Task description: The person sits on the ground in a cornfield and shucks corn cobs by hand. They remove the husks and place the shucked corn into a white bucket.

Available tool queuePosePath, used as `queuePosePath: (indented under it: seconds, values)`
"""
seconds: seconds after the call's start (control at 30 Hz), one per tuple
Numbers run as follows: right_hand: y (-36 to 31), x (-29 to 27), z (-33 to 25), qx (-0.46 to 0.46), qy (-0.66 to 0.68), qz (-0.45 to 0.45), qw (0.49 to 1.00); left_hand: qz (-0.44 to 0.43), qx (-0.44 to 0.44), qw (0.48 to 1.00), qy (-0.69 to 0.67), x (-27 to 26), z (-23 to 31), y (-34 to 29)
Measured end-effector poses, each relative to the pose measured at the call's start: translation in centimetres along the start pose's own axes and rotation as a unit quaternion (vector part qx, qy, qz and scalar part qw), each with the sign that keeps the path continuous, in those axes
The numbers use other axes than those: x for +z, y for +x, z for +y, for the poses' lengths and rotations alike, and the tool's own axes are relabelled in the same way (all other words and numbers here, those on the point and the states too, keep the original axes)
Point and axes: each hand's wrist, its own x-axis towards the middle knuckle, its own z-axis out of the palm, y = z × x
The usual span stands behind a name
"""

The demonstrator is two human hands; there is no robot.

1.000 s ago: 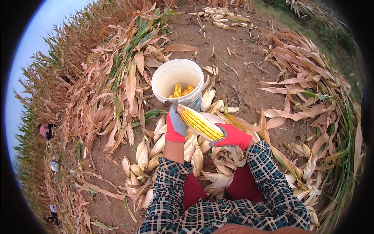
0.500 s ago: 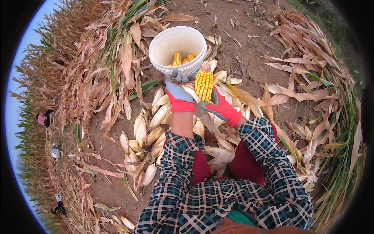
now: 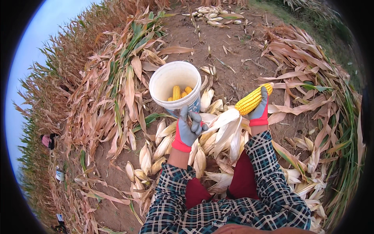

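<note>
My right hand [image 3: 260,107], in a grey and red glove, grips a bare yellow corn cob [image 3: 253,99], which slants up to the right. Lower left of it, my left hand [image 3: 189,130] wears a matching glove. Its fingers are curled, and a pale corn husk [image 3: 226,124] fans out from them toward the cob; the exact grip is partly hidden. Just beyond the left hand stands a white bucket [image 3: 157,84] with several yellow cobs [image 3: 176,93] inside. Unpeeled ears [image 3: 163,146] lie heaped below my hands.
Dry stalks and leaves [image 3: 113,89] are piled along the left, with another pile [image 3: 300,58] at the right. More pale husks [image 3: 214,15] lie on the soil at the far end. Standing corn [image 3: 35,128] borders the left side.
The cob has gone right and away from the bucket in my right hand. My left hand has come apart from it, with the husk beside its fingers. The view has tilted upward.
</note>
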Motion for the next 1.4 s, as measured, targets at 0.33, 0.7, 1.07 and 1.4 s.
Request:
queuePosePath:
  seconds: [0.33,0.7,1.07,1.4]
  values:
    - [5.6,-8.1,-8.3,-0.316,-0.304,0.089,0.894,-0.150,0.045,0.472,0.868,-4.4,-5.9,-1.3]
    - [-2.4,-0.5,0.5,-0.264,-0.668,-0.208,0.664,-0.173,0.120,0.769,0.604,0.0,-6.9,1.3]
    - [-6.2,2.3,4.5,0.112,-0.291,-0.366,0.877,0.001,0.106,0.973,0.203,0.9,-5.8,0.6]
    - [-7.2,1.1,9.8,0.250,-0.373,-0.481,0.753,0.136,0.250,0.939,0.191,-0.6,-1.9,1.3]
